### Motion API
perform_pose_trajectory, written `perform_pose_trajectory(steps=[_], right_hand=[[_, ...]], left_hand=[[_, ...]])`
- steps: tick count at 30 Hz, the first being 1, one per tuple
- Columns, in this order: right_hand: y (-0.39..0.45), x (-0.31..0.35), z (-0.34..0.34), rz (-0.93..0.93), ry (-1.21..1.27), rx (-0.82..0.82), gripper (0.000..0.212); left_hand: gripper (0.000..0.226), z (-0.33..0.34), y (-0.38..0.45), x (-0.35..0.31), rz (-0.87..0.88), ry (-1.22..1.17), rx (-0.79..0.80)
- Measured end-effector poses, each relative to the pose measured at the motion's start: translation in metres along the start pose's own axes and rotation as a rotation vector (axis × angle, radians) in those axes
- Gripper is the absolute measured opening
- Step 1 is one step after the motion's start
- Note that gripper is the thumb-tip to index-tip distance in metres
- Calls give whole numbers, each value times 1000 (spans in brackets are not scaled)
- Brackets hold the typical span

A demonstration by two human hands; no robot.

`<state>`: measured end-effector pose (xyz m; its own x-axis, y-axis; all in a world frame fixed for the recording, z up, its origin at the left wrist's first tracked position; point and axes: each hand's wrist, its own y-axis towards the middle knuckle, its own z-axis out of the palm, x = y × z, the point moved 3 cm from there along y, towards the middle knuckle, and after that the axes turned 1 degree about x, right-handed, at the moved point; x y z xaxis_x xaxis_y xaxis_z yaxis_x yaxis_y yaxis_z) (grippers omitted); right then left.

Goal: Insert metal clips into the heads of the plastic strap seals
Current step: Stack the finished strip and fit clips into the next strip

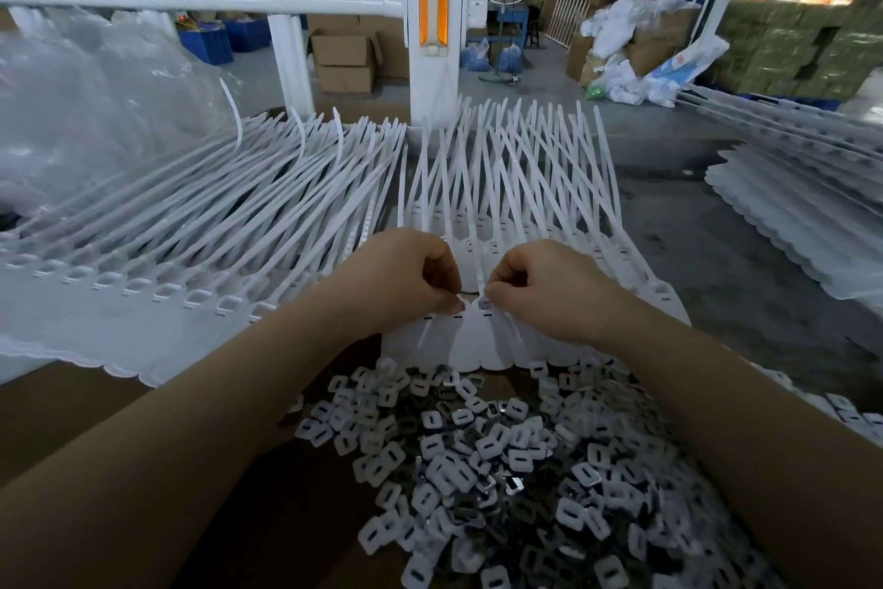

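Note:
A sheet of joined white plastic strap seals (pixel 470 340) lies in front of me, heads toward me and straps fanning away. My left hand (pixel 406 278) and my right hand (pixel 540 285) are side by side over the heads, fingers curled. Each hand pinches something small at its fingertips right on a seal head; the right one shows a small metal clip (pixel 483 302). What the left hand pinches is hidden. A big heap of loose clips (pixel 501 459), white and metallic, lies below my forearms.
Another fan of white strap seals (pixel 167 249) lies to the left, and more stacked sheets (pixel 793 216) lie at the right. A white railing with a post (pixel 432 29) stands behind. Clear plastic bags (pixel 81 96) are piled far left. The worktop is brown cardboard (pixel 57 402).

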<state>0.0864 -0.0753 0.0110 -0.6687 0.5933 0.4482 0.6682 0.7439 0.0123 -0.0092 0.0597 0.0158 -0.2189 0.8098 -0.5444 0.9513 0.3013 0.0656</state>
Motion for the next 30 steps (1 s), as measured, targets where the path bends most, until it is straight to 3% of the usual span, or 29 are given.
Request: perform_pose_trajectory(steps=[8, 13, 19, 21, 30], right_hand=[[-2, 3, 0, 69, -32, 3, 19], [-1, -1, 2, 122, 104, 22, 30], [-2, 2, 2, 89, 49, 13, 20], [-2, 2, 1, 80, 35, 12, 26], [-2, -6, -8, 49, 254, 43, 17]], left_hand=[[14, 1, 1, 1, 21, 36, 16], [10, 1, 1, 1, 38, 51, 27], [8, 2, 2, 3, 62, 65, 18], [9, 2, 2, 3, 77, 70, 14], [23, -3, -3, -2, 294, 250, 104]])
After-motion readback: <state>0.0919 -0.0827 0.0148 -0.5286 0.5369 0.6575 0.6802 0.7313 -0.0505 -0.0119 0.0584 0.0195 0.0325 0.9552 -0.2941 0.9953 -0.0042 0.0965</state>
